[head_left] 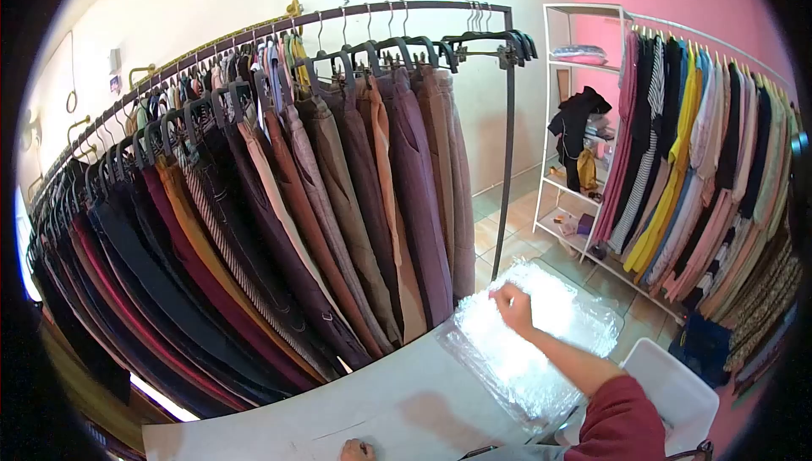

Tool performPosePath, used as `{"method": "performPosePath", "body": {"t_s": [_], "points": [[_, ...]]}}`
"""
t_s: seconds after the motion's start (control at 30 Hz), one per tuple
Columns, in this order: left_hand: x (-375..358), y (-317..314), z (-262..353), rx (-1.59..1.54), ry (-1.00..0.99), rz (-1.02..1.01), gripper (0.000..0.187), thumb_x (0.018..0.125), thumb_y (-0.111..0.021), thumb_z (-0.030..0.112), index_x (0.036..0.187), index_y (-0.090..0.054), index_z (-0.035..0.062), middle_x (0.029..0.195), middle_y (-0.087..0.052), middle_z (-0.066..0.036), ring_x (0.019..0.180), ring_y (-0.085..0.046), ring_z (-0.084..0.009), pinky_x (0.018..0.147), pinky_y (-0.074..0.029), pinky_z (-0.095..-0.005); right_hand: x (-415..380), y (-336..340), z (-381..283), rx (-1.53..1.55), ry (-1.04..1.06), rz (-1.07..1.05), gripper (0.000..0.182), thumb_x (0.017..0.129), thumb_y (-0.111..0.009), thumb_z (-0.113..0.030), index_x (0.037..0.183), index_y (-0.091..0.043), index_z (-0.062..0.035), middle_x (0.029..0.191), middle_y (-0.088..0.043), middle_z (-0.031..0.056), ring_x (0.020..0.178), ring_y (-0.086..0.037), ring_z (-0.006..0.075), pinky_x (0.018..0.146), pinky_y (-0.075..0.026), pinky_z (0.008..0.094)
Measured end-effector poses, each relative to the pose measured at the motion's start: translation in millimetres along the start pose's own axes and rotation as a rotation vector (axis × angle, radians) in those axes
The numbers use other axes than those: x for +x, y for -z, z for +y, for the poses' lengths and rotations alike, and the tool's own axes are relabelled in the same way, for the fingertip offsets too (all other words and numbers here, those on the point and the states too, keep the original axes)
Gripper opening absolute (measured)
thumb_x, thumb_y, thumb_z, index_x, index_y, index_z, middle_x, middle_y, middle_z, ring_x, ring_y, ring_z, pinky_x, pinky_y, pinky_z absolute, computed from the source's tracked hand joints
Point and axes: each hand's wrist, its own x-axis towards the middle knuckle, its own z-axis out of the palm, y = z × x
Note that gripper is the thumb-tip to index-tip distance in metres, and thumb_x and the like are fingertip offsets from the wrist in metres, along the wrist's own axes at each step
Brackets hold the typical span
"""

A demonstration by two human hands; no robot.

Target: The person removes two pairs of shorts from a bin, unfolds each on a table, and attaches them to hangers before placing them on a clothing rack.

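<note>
My right hand (513, 309) is over the far part of a stack of clear plastic bags (541, 347), its fingers closed together at the bags' upper left part. Whatever lies between those fingers is too small to make out. A dark red sleeve covers the upper part of that arm. My left hand (358, 450) rests at the bottom edge of the view on the white table (372, 406), mostly cut off, its fingers curled. A dark, thin object (479, 452) lies to the right of it.
Trousers on hangers (321, 207) fill a long black rack (508, 156) behind the table. At the right stand a white shelf (545, 114) and a second rack of clothes (677, 156). A white plastic bin (677, 385) is beside my right arm.
</note>
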Motion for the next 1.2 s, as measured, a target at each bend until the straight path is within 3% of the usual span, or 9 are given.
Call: {"method": "performPosePath", "body": {"t_s": [0.1, 0.2, 0.3, 0.47, 0.57, 0.9, 1.03, 1.1, 1.2], "points": [[-1, 5, 4, -0.017, -0.06, 0.04, 0.013, 0.072, -0.055, 0.017, 0.069, -0.053, 0.0047, 0.072, -0.054, -0.011, 0.064, -0.051, -0.0289, 0.058, -0.043, -0.0377, -129, 2, -4, -0.132, -0.393, -0.436, 0.027, 0.081, -0.05, -0.024, 0.063, -0.059, -0.0066, 0.06, -0.052, 0.0105, 0.052, -0.051, 0.0219, 0.049, -0.039, 0.0317], [-3, -12, -18, -0.033, 0.043, -0.18, 0.026, 0.075, -0.052, 0.029, 0.088, -0.057, 0.0063, 0.094, -0.055, -0.014, 0.084, -0.053, -0.0295, 0.071, -0.043, -0.0392, -225, 12, -11, -0.193, -0.346, -0.768, 0.034, 0.084, -0.042, -0.033, 0.069, -0.058, -0.0074, 0.071, -0.055, 0.0108, 0.068, -0.056, 0.0268, 0.06, -0.043, 0.0359], [0, -21, -22, 0.074, -0.032, 0.047, 0.014, 0.066, -0.057, 0.014, 0.06, -0.048, 0.0049, 0.064, -0.05, -0.01, 0.063, -0.051, -0.0276, 0.056, -0.042, -0.0379, -292, 27, -16, -0.397, -0.275, -1.142, 0.03, 0.083, -0.042, -0.031, 0.073, -0.058, -0.0077, 0.079, -0.056, 0.0095, 0.074, -0.055, 0.0267, 0.064, -0.043, 0.0368], [-1, -20, -19, 0.044, -0.041, 0.038, 0.012, 0.067, -0.055, 0.011, 0.062, -0.047, 0.0035, 0.065, -0.05, -0.011, 0.062, -0.05, -0.0279, 0.056, -0.041, -0.0386, -354, 60, -9, -0.433, -0.134, -0.774, 0.021, 0.076, -0.051, -0.028, 0.07, -0.058, -0.0094, 0.073, -0.052, 0.0078, 0.071, -0.053, 0.0262, 0.06, -0.044, 0.0366], [-2, -21, -20, 0.044, -0.035, 0.026, 0.012, 0.069, -0.053, 0.012, 0.063, -0.048, 0.0034, 0.067, -0.05, -0.012, 0.063, -0.05, -0.0283, 0.057, -0.041, -0.0385, -373, 93, -37, -0.474, -0.555, -0.623, 0.028, 0.08, -0.047, -0.031, 0.072, -0.057, -0.0057, 0.08, -0.053, 0.0141, 0.076, -0.053, 0.0318, 0.064, -0.044, 0.0412], [-2, -2, -28, 0.005, -0.094, -0.148, 0.009, 0.075, -0.049, 0.011, 0.075, -0.048, 0.0021, 0.079, -0.048, -0.011, 0.071, -0.048, -0.0263, 0.062, -0.039, -0.0361, -566, 218, -99, -0.727, -1.147, -0.796, 0.03, 0.075, -0.052, -0.032, 0.077, -0.06, -0.0031, 0.083, -0.057, 0.0171, 0.078, -0.054, 0.0338, 0.068, -0.043, 0.0435], [-11, -15, -29, 0.08, -0.202, -0.154, 0.009, 0.076, -0.046, 0.01, 0.078, -0.047, 0.001, 0.083, -0.046, -0.013, 0.077, -0.045, -0.0282, 0.068, -0.037, -0.0387, -571, 249, -98, -0.716, -1.177, -0.604, 0.026, 0.078, -0.049, -0.03, 0.076, -0.058, -0.005, 0.08, -0.056, 0.0159, 0.082, -0.053, 0.0324, 0.07, -0.043, 0.0416], [-25, -13, -26, 0.126, -0.22, -0.12, 0.012, 0.077, -0.045, 0.012, 0.083, -0.047, 0.0011, 0.086, -0.046, -0.014, 0.081, -0.044, -0.0295, 0.07, -0.036, -0.0403, -547, 258, -98, -0.76, -0.92, -0.185, 0.025, 0.079, -0.049, -0.028, 0.075, -0.055, -0.0039, 0.073, -0.054, 0.0146, 0.076, -0.054, 0.0321, 0.065, -0.043, 0.041], [-48, -14, -20, 0.176, -0.224, -0.066, 0.021, 0.079, -0.043, 0.016, 0.095, -0.045, 0.0017, 0.095, -0.045, -0.016, 0.091, -0.042, -0.0314, 0.077, -0.034, -0.0426, -486, 288, -95, -0.741, -0.741, 0.059, 0.017, 0.078, -0.053, -0.02, 0.073, -0.052, -0.003, 0.07, -0.051, 0.0123, 0.066, -0.053, 0.03, 0.057, -0.043, 0.0381]]}}
